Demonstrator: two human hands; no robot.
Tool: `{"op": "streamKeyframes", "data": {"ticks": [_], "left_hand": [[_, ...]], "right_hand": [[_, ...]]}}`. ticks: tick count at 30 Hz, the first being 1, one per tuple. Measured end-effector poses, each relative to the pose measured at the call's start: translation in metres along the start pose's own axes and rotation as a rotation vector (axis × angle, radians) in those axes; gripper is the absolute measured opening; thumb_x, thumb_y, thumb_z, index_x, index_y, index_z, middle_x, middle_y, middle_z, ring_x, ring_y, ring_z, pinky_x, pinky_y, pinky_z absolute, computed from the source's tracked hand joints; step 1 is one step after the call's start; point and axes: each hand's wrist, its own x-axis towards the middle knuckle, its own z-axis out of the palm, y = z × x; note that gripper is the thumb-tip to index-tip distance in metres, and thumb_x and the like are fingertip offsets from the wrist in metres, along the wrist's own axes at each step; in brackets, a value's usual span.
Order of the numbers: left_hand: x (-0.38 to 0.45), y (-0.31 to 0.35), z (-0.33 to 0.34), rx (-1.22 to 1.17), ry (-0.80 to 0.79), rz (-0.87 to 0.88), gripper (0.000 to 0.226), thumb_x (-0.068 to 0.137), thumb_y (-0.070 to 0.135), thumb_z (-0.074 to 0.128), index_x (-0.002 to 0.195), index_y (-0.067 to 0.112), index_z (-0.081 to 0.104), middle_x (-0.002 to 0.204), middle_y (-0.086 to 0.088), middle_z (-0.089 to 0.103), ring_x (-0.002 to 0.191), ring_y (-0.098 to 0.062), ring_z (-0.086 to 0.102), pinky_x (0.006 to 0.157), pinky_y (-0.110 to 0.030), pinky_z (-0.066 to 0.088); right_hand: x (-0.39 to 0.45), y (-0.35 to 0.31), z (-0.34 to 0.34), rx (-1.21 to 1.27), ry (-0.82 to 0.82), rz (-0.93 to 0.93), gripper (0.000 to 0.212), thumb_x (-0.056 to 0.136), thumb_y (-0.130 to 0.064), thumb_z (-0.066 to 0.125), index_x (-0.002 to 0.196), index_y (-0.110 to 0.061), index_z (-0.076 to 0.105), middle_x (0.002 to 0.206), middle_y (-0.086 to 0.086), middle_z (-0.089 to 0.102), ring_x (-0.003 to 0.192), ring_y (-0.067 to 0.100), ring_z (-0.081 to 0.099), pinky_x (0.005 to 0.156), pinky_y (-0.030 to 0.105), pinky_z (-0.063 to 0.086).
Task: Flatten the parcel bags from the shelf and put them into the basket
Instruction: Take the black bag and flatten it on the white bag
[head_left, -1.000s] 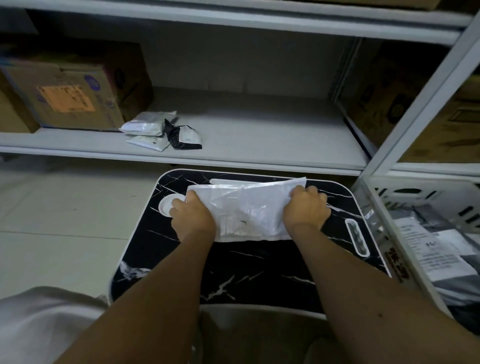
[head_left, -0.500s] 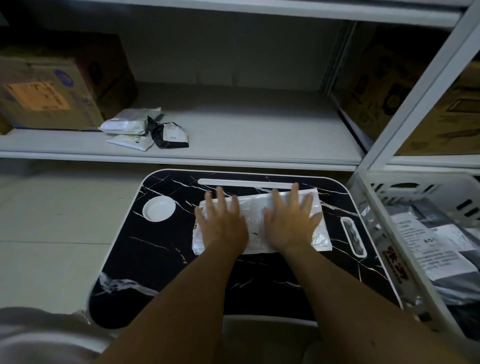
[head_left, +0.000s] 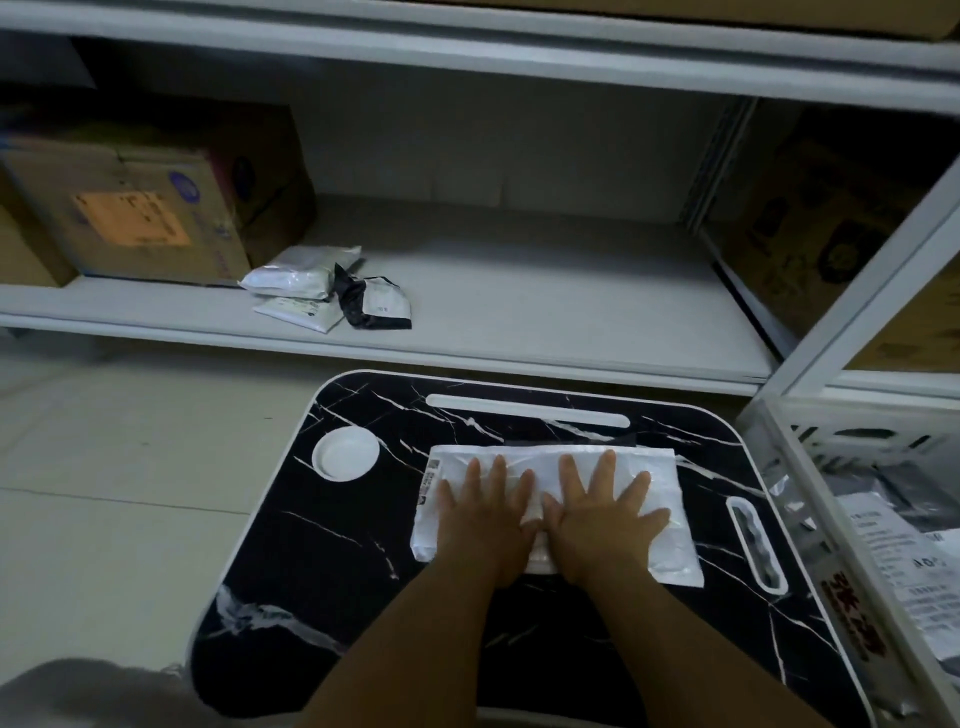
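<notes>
White parcel bag (head_left: 660, 499) lies under both flat, splayed hands (head_left: 483, 512) (head_left: 597, 512), basket (head_left: 789, 452) just right.

A black marble-patterned lap desk (head_left: 291, 582) carries one white parcel bag (head_left: 670, 525), lying flat near its far edge, right of centre. Beyond it, a grey shelf (head_left: 545, 312) holds a cardboard box (head_left: 130, 213) at its left end; just beside the box, toward the front edge, lie two white parcel bags (head_left: 298, 273) and a black one (head_left: 363, 304).
</notes>
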Motion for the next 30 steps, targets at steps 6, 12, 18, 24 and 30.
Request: {"op": "streamKeyframes", "data": {"ticks": [6, 12, 18, 24, 30], "left_hand": [[0.0, -0.059, -0.055, -0.016, 0.168, 0.05, 0.054, 0.102, 0.047, 0.024, 0.151, 0.025, 0.017, 0.157, -0.011, 0.02, 0.142, -0.031, 0.026, 0.111, -0.052, 0.027], [0.004, -0.136, -0.091, -0.078, 0.374, -0.134, 0.051, 0.102, 0.042, 0.024, 0.15, 0.024, 0.019, 0.153, -0.009, 0.027, 0.138, -0.028, 0.031, 0.106, -0.046, 0.031], [0.03, -0.186, -0.082, -0.26, 0.511, -0.358, 0.051, 0.1, 0.034, 0.032, 0.149, 0.021, 0.023, 0.146, -0.007, 0.035, 0.131, -0.027, 0.038, 0.099, -0.041, 0.037], [0.059, -0.213, -0.075, -0.343, 0.527, -0.364, 0.059, 0.095, 0.031, 0.045, 0.148, 0.022, 0.021, 0.154, -0.006, 0.024, 0.137, -0.024, 0.031, 0.101, -0.04, 0.036], [0.066, -0.227, -0.067, -0.372, 0.521, -0.408, 0.062, 0.093, 0.024, 0.047, 0.149, 0.019, 0.02, 0.157, -0.006, 0.017, 0.141, -0.025, 0.023, 0.104, -0.041, 0.033]], "right_hand": [[0.011, -0.051, -0.039, 0.0, 0.364, -0.035, 0.048, 0.101, -0.046, 0.025, 0.139, -0.022, 0.042, 0.152, 0.01, 0.035, 0.145, 0.03, 0.02, 0.114, 0.057, 0.015], [0.032, -0.124, -0.058, 0.046, 0.471, -0.344, 0.037, 0.101, -0.035, 0.037, 0.132, -0.021, 0.051, 0.145, 0.007, 0.041, 0.133, 0.027, 0.037, 0.111, 0.047, 0.029], [0.057, -0.2, -0.068, 0.066, 0.491, -0.574, 0.037, 0.098, -0.028, 0.042, 0.135, -0.024, 0.05, 0.148, 0.009, 0.036, 0.13, 0.029, 0.038, 0.102, 0.044, 0.036], [0.104, -0.254, -0.069, -0.008, 0.421, -0.589, 0.045, 0.096, -0.029, 0.047, 0.14, -0.036, 0.039, 0.154, 0.01, 0.022, 0.131, 0.03, 0.034, 0.098, 0.044, 0.039], [0.131, -0.28, -0.071, -0.154, 0.273, -0.502, 0.055, 0.091, -0.027, 0.055, 0.142, -0.032, 0.035, 0.159, 0.009, 0.004, 0.137, 0.03, 0.024, 0.102, 0.044, 0.034]]}}
